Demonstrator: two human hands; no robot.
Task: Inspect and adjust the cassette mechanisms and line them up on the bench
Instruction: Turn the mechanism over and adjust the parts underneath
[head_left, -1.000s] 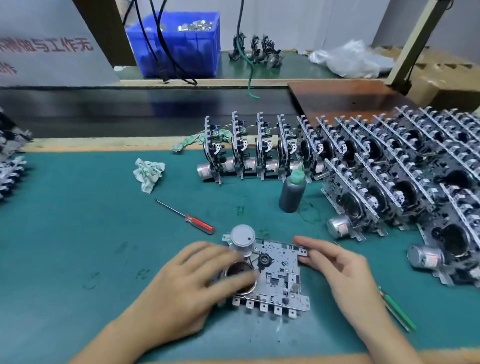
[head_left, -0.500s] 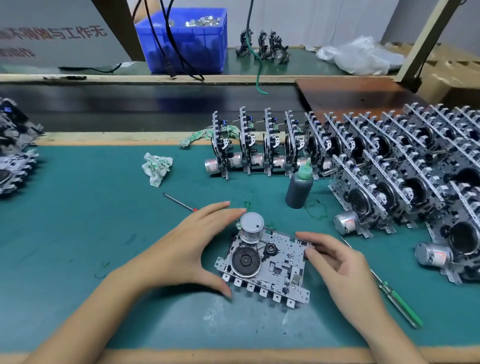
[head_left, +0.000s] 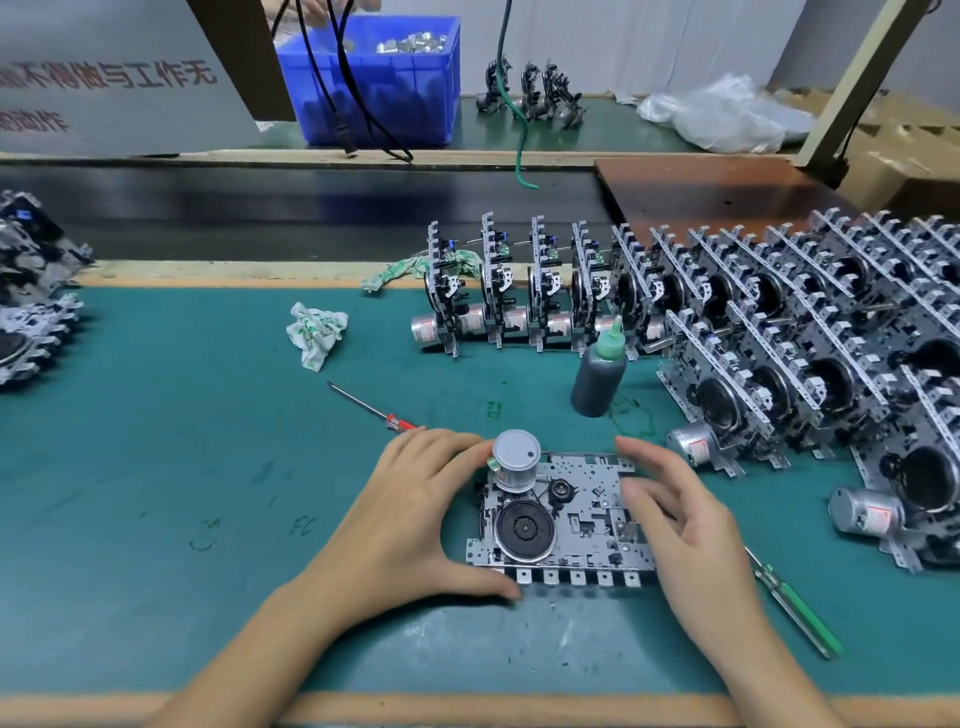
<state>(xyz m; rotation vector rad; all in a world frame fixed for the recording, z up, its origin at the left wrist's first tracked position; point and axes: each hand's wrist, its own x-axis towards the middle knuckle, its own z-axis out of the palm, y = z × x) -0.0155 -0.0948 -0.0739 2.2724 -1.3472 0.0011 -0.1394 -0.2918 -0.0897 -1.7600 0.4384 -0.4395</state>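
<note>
1 cassette mechanism (head_left: 563, 519) lies flat at 6 o'clock on the green mat (head_left: 182, 467), gripped at its sides by 2 hands: left hand (head_left: 410, 514), right hand (head_left: 680, 525). 2 screwdrivers (red-handled (head_left: 371, 408) at 10, green-handled (head_left: 795, 608) at 4), 1 dark bottle (head_left: 597, 376), 2 crumpled rags (head_left: 314, 330). Standing mechanisms (head_left: 727, 332) crowd 1 to 3 o'clock, too many to count.

Head-worn view, down onto bench (head_left: 156, 467)

A grey sign board (head_left: 119, 78) at far left carries red Chinese characters — the upper line reads "不得做与工作无", cut off at both ends; the lower line is too blurred to make out. Green pen scribbles on the teal bench mat (head_left: 156, 467) include "FC" (head_left: 302, 527) — the rest is illegible.
</note>
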